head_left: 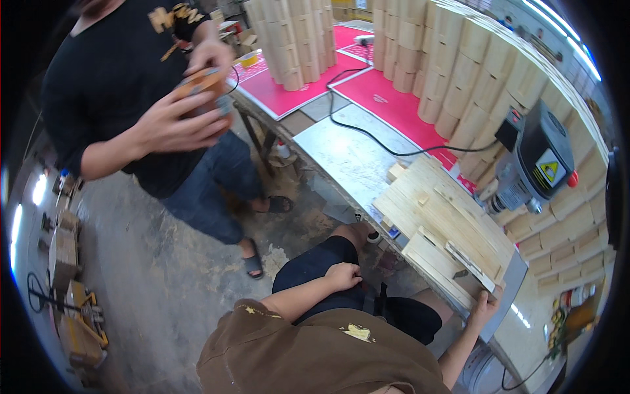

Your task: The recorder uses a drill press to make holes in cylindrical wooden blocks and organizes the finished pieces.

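1. At the lower middle of the head view, the left hand (342,276) rests on the person's own thigh, over dark shorts (315,262); its fingers are curled in loosely and it holds nothing that can be seen.
2. To the lower right, the right hand (484,308) lies against the near edge of a wooden jig (446,230) made of pale boards; the fingers press flat to that edge, though whether they grip it or only touch it is hard to tell at this angle.
3. The jig sits on a grey metal workbench (348,157); small wooden blocks (396,172) lie at its far corner; thin strips are fixed across its top.
4. Just beyond the jig stands a machine with a black housing (541,161), a yellow warning label and a red knob; a black cable (367,134) runs from it across the bench.
5. Behind the machine, stacks of pale wooden pieces (459,72) rise in curved rows; red mats (387,98) lie beneath them.
6. On the upper left a second person in a black shirt (105,85) stands on the concrete floor (164,276); both of that person's hands hold a small orange-brown object (200,85) at chest height.
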`<control>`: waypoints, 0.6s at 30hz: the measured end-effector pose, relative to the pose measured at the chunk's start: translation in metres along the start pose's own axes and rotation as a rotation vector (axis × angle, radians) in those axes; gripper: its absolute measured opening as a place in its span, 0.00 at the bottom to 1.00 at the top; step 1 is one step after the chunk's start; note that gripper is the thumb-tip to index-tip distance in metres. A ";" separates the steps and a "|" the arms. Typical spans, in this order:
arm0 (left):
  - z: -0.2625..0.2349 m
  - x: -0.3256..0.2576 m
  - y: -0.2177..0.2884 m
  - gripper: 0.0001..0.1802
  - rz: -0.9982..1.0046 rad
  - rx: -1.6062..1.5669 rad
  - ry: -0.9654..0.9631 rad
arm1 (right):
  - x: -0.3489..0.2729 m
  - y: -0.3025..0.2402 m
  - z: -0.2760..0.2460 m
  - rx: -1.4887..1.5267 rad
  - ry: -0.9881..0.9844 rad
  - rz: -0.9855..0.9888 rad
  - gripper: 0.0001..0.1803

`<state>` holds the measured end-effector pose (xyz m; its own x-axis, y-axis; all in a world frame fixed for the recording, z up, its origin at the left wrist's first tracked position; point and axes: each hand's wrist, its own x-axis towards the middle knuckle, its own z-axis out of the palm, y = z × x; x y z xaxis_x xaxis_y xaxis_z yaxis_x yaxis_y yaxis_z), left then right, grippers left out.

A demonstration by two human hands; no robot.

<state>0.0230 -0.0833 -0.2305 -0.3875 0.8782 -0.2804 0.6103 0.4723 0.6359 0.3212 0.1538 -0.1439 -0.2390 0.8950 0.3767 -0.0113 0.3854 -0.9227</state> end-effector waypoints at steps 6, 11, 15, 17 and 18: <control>-0.007 -0.003 0.003 0.10 -0.048 -0.123 0.047 | 0.003 -0.008 0.010 0.039 -0.019 0.092 0.23; -0.036 0.008 0.013 0.11 0.048 -0.225 0.101 | -0.003 -0.020 0.010 0.070 -0.056 0.120 0.25; -0.106 0.016 0.047 0.12 0.168 -0.345 0.206 | -0.005 -0.025 0.013 0.008 -0.086 0.193 0.27; -0.145 0.029 0.061 0.11 0.177 -0.417 0.217 | -0.005 -0.026 0.013 0.027 -0.104 0.235 0.27; -0.163 0.037 0.075 0.10 0.188 -0.406 0.251 | -0.005 -0.022 0.008 0.041 -0.111 0.236 0.26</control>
<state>-0.0581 -0.0281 -0.0758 -0.4817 0.8762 0.0152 0.3870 0.1972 0.9008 0.3143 0.1394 -0.1261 -0.3444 0.9281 0.1417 0.0187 0.1577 -0.9873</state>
